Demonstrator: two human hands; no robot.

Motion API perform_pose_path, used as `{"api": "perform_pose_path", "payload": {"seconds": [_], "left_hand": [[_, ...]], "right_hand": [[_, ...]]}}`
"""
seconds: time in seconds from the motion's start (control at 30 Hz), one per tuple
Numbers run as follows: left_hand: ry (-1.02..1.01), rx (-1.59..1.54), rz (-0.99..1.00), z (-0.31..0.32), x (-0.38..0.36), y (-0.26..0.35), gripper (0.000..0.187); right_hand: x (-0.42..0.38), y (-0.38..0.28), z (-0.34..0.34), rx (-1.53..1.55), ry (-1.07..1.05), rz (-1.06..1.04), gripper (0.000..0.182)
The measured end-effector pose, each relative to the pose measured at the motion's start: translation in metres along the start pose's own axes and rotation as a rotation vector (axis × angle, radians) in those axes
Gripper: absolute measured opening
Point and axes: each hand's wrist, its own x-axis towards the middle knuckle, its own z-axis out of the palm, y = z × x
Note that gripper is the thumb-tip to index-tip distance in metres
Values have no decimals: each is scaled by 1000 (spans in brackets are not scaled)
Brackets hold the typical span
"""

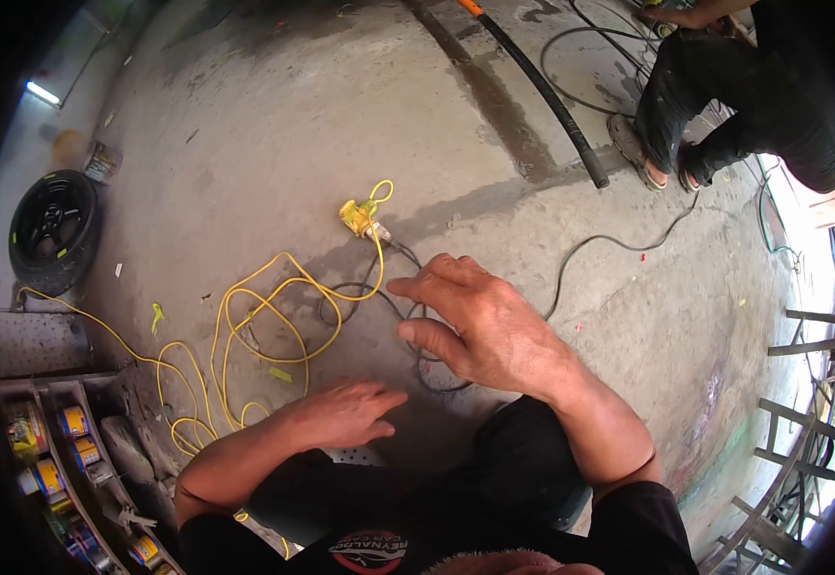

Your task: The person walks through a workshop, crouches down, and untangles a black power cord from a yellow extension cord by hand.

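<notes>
Nearest the lens is the person's own black shirt (379, 551) with a red-and-white print, and from it both forearms run out over a bent, dark-trousered knee (523, 460) toward the concrete floor (274, 125). The left hand (345, 414) lies low and flat, palm down, fingers stretched out together and pointing right; it holds nothing that can be seen, and seems set there as a brace just above the floor. The right hand (480, 321) is out ahead of it, fingers loosely curled and spread, thumb and forefinger parted over the thin black cable (379, 299) that loops beneath it; whether the fingertips actually nip the cable cannot be told, since the palm hides the contact. That black cable curls on the floor under and to the left of the right hand and runs up to a yellow connector (360, 217), where a yellow cord (274, 316) also meets it and then sprawls left in loose coils, slack enough to be gathered by hand. A thick black hose (551, 101) crosses the floor beyond. Another person (753, 96) crouches at upper right in sandals. A tyre (51, 230) leans at left, above shelves of tins (72, 422).
</notes>
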Motion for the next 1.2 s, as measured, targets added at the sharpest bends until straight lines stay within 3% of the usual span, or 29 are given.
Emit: {"api": "perform_pose_path", "payload": {"seconds": [0.63,1.2], "left_hand": [[-63,-5,-23,0,4,-5,59],[3,-4,-11,6,10,-8,52]], "right_hand": [[0,-2,-4,-11,-29,2,36],[-8,1,-5,9,44,-19,40]]}}
